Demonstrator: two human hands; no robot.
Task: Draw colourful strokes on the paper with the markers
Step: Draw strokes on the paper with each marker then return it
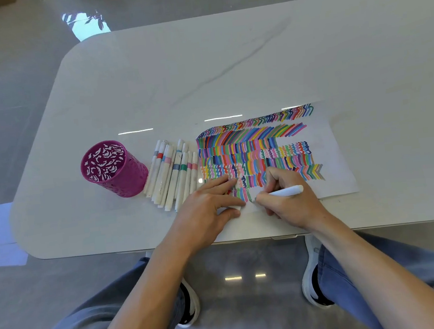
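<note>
Works at the near edge of the worktop [228, 70], on a sheet of paper [332, 153] lying right of centre and filled with rows of coloured strokes almost to its near edge. Pinches a white marker [288, 191] in the right hand [294, 207], fingers clamped round the barrel close to the tip, tip down at the paper's near left corner beside a few green strokes, tail pointing right. Presses the sheet flat with the left hand [206, 207], fingers straight and spread over the left end of the lowest rows; cannot tell whether the small white piece [234, 208] beside the thumb is held or merely touched. Has the other markers [174, 173] in a loose heap just left of the paper, with a pink perforated pot [113, 169] farther left. Expect a light, stiff, smooth plastic barrel, prone to rolling on the glossy top, best taken low near the tip for control and pressed only gently to spare the nib. Expect thin, limp paper, apt to slide or crease, so pin flat with straight fingers just beside the stroke, clear of wet ink.
</note>
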